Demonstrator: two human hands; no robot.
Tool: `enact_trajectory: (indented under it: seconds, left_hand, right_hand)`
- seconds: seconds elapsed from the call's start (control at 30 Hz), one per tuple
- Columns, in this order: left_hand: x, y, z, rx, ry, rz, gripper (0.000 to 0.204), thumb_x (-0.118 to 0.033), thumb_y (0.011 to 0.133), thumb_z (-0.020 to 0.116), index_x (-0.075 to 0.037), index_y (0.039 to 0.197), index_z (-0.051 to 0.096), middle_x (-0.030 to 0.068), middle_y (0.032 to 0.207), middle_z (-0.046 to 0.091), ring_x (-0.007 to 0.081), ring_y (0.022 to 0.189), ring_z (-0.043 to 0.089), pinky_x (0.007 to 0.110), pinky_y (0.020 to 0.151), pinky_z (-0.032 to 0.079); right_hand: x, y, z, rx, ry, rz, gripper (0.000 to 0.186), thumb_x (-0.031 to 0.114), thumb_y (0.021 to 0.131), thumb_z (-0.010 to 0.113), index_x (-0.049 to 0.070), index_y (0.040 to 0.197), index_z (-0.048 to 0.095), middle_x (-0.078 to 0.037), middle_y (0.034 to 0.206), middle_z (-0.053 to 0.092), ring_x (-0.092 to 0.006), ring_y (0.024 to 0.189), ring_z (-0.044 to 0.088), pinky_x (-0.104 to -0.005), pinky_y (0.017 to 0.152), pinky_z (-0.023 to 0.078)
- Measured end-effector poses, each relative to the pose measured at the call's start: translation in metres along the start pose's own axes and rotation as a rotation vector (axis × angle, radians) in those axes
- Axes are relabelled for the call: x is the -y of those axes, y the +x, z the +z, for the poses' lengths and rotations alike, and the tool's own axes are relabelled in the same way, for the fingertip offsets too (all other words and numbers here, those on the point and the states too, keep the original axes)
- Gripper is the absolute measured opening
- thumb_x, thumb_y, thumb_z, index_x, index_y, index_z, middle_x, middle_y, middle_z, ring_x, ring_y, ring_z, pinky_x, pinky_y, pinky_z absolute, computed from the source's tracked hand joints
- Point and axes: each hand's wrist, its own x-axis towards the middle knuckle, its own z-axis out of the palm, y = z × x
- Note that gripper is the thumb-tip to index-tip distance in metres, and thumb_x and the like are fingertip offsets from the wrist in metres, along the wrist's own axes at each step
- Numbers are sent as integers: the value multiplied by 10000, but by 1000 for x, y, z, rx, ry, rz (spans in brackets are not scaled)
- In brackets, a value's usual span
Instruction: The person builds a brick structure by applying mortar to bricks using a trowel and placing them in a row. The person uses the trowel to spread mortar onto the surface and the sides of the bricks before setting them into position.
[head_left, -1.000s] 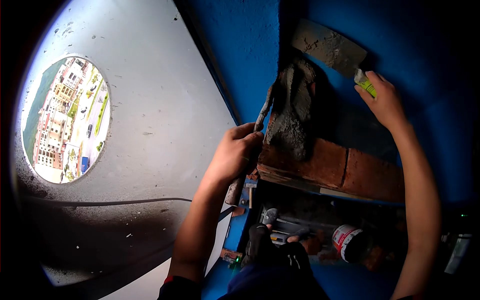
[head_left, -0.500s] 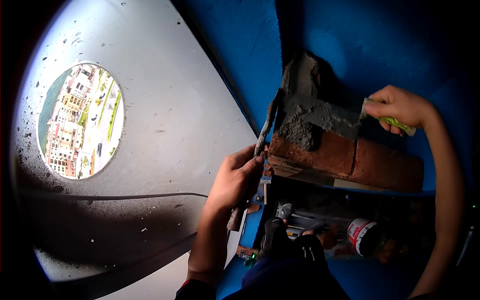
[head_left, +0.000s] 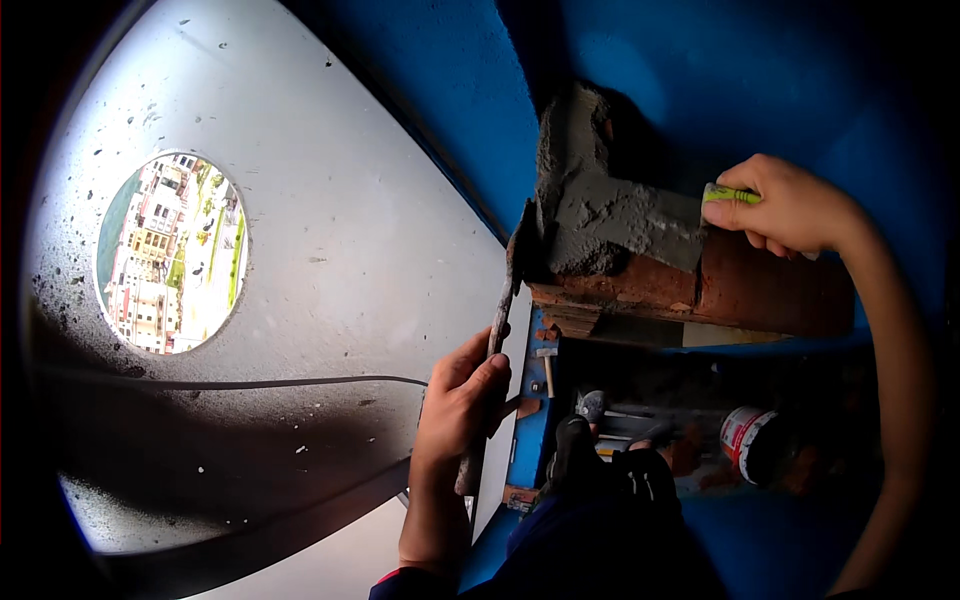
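Note:
My left hand grips a long, cement-streaked tool upright beside the brick ledge's left end; its upper tip is dark. My right hand is closed round the yellow-green handle of a wide scraper, whose mortar-smeared blade lies over the grey mortar heaped on red bricks. The mortar reaches up into the corner of the blue wall. Part of the bricks is hidden under mortar and blade.
A pale panel on the left has a round opening showing buildings, and a cable across it. Below the bricks are a small hammer, a labelled bucket and my dark shoes.
The scraper swung down from the blue wall onto the mortar and now sits slightly further left. My left hand and its tool moved lower in the picture as the view shifted.

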Motion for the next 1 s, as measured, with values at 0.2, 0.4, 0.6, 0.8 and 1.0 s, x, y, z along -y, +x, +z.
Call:
enact_trajectory:
  seconds: [0.2,0.4,0.6,0.8,1.0]
  left_hand:
    - [13,-17,-11,-12,57,32,418,-189,934,568,63,1258,492,-65,621,432,16,467,362,174,421,252]
    - [9,-48,-7,-150,-18,173,448,-95,899,557,91,1294,455,-38,624,438,29,517,391,173,447,253]
    - [38,-48,14,1,-73,512,456,-101,910,529,63,1312,388,27,666,502,73,468,429,198,412,319]
    - [136,-42,-23,-269,672,646,141,-73,899,551,-5,1019,521,28,796,509,85,641,450,207,541,367]
    - [227,-48,-166,-211,907,-298,547,-331,859,663,-89,1293,433,127,999,596,258,836,570,447,763,500]
  right_hand:
    - [-25,-22,15,57,-91,-207,301,313,886,622,33,775,615,-37,556,554,-103,447,515,-254,422,400]
    - [-97,-78,27,-146,173,-100,298,294,871,630,36,739,560,-34,560,517,-101,461,478,-282,433,368]
    - [-310,-206,162,-412,1077,59,559,175,765,686,25,1254,460,-73,795,587,-133,594,536,-255,523,452]
    - [-415,-256,340,-62,1448,122,103,150,837,657,87,819,577,10,691,482,-126,632,465,-310,594,384]
    - [-564,-294,561,-81,1402,1209,230,117,797,681,97,771,453,-67,620,456,-152,564,457,-414,512,342]
